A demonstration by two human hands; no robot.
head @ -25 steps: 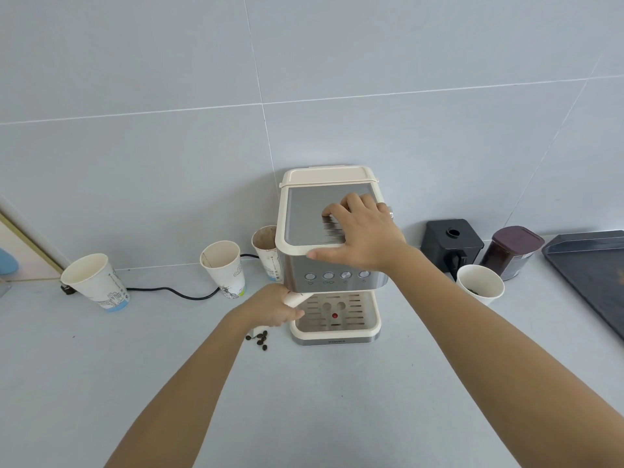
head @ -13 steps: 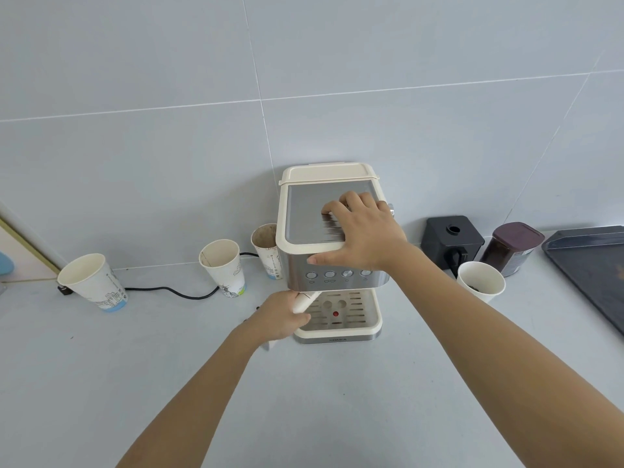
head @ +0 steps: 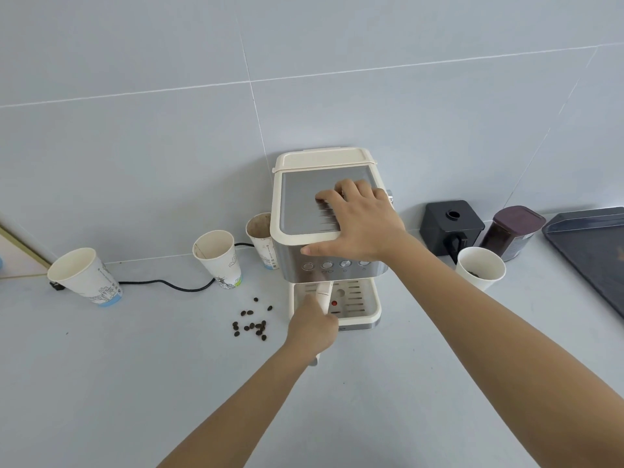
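Note:
A cream and steel espresso machine [head: 304, 201] stands against the tiled wall. My right hand [head: 364, 221] lies flat on its metal top, fingers spread, thumb along the front edge above the row of buttons [head: 327, 265]. My left hand [head: 314, 329] grips the cream portafilter handle [head: 324, 295], which points toward me from under the machine's head, over the drip tray [head: 358, 298]. The portafilter's basket is hidden under the machine.
Loose coffee beans [head: 251, 325] lie on the counter left of the machine. Three paper cups [head: 84, 275] [head: 217, 256] [head: 260, 238] and a black power cord [head: 169, 284] are at left. Right: a black grinder [head: 450, 224], a dark jar [head: 513, 231], a cup with beans [head: 481, 266], a dark tray [head: 594, 244].
My left hand has swung the portafilter handle from the machine's left side round to its front centre. The right hand stays pressed on the top.

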